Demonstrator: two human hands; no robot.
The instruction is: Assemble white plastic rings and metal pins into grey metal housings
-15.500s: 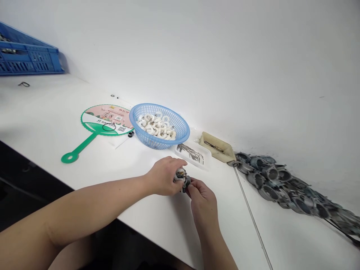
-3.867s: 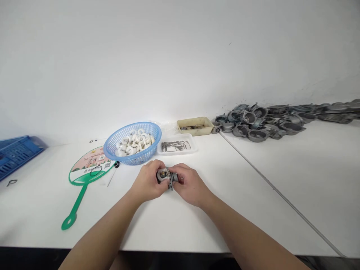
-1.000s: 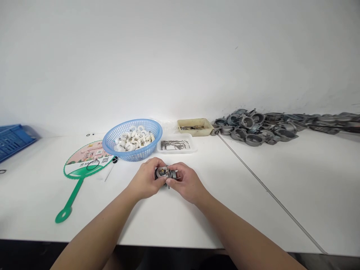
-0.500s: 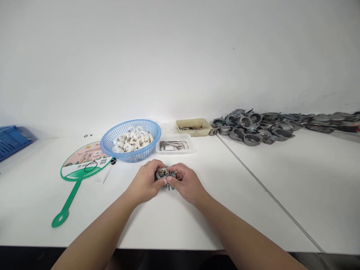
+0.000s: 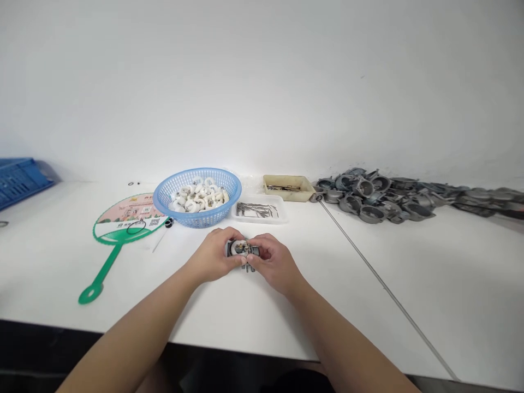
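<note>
A small grey metal part (image 5: pixel 248 267) with a white ring and brass-coloured bits inside lies between my hands, low over the white table. My left hand (image 5: pixel 219 254) grips its left side, thumb in front and fingers behind. On the right side, my right hand (image 5: pixel 275 263) holds it between thumb and fingers, and the two thumbs come close together at the front. Beyond the hands stands a blue mesh basket (image 5: pixel 196 219) of white rings (image 5: pixel 200 194). A clear tray (image 5: pixel 262 218) of thin dark pins sits just right of it.
A green-handled fan (image 5: pixel 107 267) lies left, with a black ring on it. Behind are a yellowish tray (image 5: pixel 289 192) and, to the right, a pile of grey metal bodies (image 5: pixel 372 213). A blue crate (image 5: pixel 22 180) stands far left. A seam (image 5: pixel 385 284) crosses the table.
The view has shifted and tilted slightly. Both hands still hold the grey part, whose white ring now shows more fully between them.
</note>
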